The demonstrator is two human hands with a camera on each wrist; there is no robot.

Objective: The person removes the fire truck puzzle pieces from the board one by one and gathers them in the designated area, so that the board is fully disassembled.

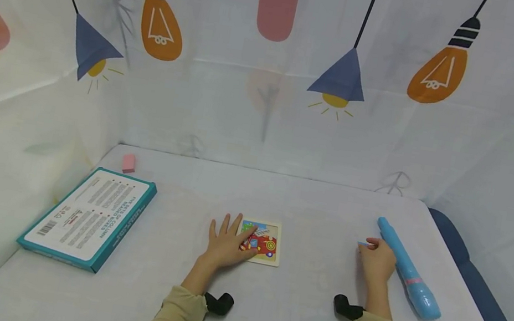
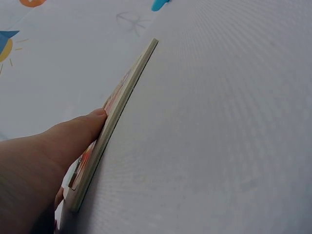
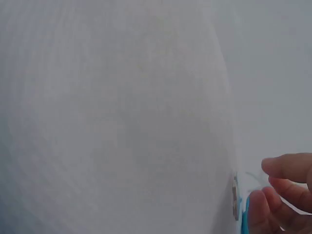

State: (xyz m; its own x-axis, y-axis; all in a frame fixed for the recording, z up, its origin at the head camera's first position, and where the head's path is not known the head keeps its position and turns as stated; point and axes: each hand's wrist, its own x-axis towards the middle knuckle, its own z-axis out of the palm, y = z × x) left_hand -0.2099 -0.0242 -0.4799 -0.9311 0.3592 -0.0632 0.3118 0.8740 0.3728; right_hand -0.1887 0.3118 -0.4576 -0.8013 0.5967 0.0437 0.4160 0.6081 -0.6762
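Note:
A small square wooden puzzle board (image 1: 267, 247), printed with a red vehicle, lies flat near the middle of the white table. My left hand (image 1: 225, 246) rests on its left side with the fingers spread. In the left wrist view the thumb (image 2: 80, 129) lies on the board's (image 2: 114, 119) face near one edge. Further right, my right hand (image 1: 378, 261) hovers low over the table with loosely bent fingers. Beside its fingertips is a small flat piece (image 3: 235, 199) with a bluish face, lying on the table; a gap shows between piece and fingers.
A teal-edged flat box (image 1: 92, 213) with printed text lies at the left, and a pink block (image 1: 128, 162) stands behind it. A light-blue bat-shaped object (image 1: 408, 271) with a pink band lies just right of my right hand. Patterned white cloth (image 1: 225, 105) hangs behind the table.

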